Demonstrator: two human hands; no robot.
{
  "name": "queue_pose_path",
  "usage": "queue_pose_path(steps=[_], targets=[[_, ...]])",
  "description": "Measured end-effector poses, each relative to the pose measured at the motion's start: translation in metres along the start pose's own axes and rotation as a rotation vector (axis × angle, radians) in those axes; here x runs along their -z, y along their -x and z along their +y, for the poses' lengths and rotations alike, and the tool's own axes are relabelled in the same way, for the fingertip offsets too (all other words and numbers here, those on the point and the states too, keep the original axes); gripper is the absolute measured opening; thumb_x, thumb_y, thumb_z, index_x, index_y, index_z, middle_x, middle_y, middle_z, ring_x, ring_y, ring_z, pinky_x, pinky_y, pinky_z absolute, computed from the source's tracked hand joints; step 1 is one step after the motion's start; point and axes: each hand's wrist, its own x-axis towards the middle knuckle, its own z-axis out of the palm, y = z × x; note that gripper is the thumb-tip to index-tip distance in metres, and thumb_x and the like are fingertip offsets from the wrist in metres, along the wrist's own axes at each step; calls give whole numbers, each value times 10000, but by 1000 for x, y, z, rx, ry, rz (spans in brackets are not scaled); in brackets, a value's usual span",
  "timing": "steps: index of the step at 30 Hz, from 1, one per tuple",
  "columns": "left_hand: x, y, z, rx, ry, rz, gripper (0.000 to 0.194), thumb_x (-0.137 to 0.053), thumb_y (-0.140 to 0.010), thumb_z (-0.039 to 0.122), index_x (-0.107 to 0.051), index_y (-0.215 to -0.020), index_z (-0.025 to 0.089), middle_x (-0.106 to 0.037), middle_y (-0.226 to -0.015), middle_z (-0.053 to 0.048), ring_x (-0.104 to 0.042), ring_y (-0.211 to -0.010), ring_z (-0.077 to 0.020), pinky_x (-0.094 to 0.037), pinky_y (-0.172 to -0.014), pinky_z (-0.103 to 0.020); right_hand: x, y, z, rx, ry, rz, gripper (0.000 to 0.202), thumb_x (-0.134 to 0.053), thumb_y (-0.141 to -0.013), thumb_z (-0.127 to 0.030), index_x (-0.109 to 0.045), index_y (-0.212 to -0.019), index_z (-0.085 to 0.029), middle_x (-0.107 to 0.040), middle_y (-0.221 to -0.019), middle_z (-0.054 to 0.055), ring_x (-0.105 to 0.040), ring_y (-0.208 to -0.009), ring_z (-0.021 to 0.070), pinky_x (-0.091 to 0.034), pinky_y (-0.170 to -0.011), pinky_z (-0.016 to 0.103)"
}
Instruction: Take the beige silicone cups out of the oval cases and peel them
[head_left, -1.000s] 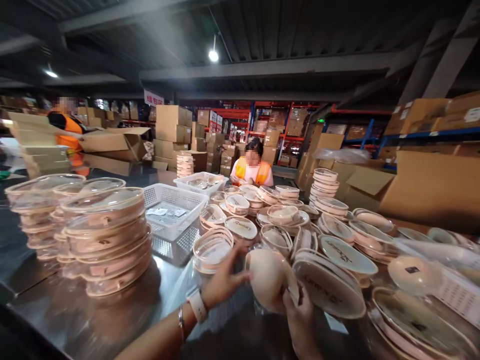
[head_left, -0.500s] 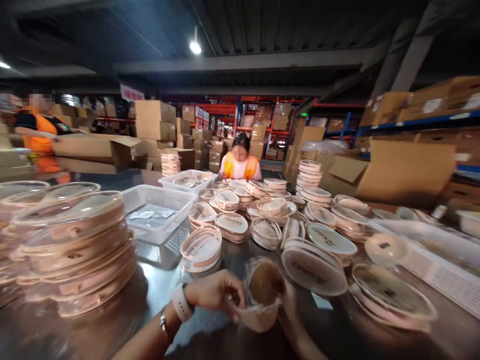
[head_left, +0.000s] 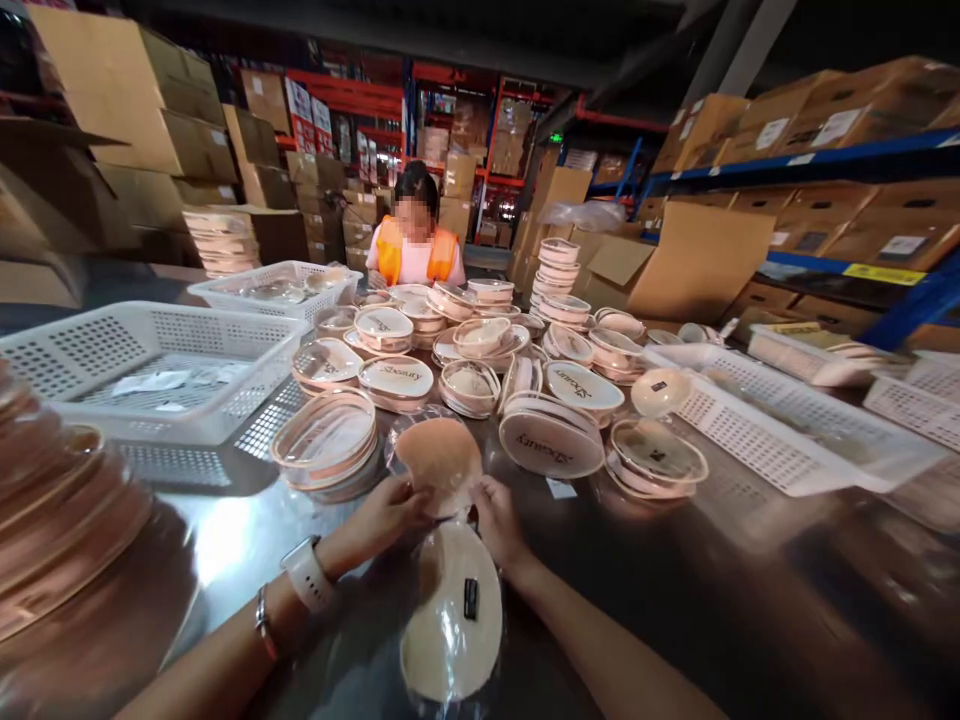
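My left hand (head_left: 390,515) and my right hand (head_left: 501,520) hold what looks like a beige stick-on bra between thumbs and fingers. Its upper cup (head_left: 441,455) faces away from me, with clear plastic film around its rim. Toward me hangs the lower cup (head_left: 450,625), under shiny clear film, with a small black label on it. The fingers close near the narrow join between the two cups. Just beyond the left hand stands a stack of oval clear-lidded cases (head_left: 326,435). A tilted printed case (head_left: 551,440) rests past the right hand.
Many oval cases (head_left: 397,378) cover the middle of the metal table. White perforated baskets stand left (head_left: 157,420) and right (head_left: 757,450). Another case stack (head_left: 67,520) is at near left. Across the table sits a person in an orange vest (head_left: 416,250). A loose cup (head_left: 660,390) lies at right.
The view has tipped down and swung right. The bra, folded between my hands earlier, is now spread lengthwise with one cup up and one down. My right hand shows more clearly.
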Motion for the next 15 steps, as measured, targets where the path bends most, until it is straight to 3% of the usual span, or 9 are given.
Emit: queue_pose_path(steps=[4,9,15], targets=[[0,2,5,83,112,92,400,-669,-705,548,-553,-770,171,-652,-721,-18,-681,-688,-200,-553,-696,-339,-2,1,-4,-132,-102,-182,389,-661,-672,-550,-618,-703,-164,-577,-587,-19,-472,-526,114,-367,-506,228],[8,4,17,122,215,146,329,-691,-737,450,-579,-814,150,-686,-728,-23,-713,-673,-196,-556,-643,-288,2,5,-11,-210,-218,-336,445,-636,-734,-597,-682,-781,-157,-660,-666,11,-562,-586,131,-431,-589,241],[6,3,17,74,226,145,346,-705,-736,479,-571,-741,159,-654,-674,11,-704,-634,-183,-569,-619,-277,10,6,-3,-163,-350,-333,499,-569,-817,-619,-714,-806,-142,-707,-728,51,-623,-663,166,-471,-672,276]])
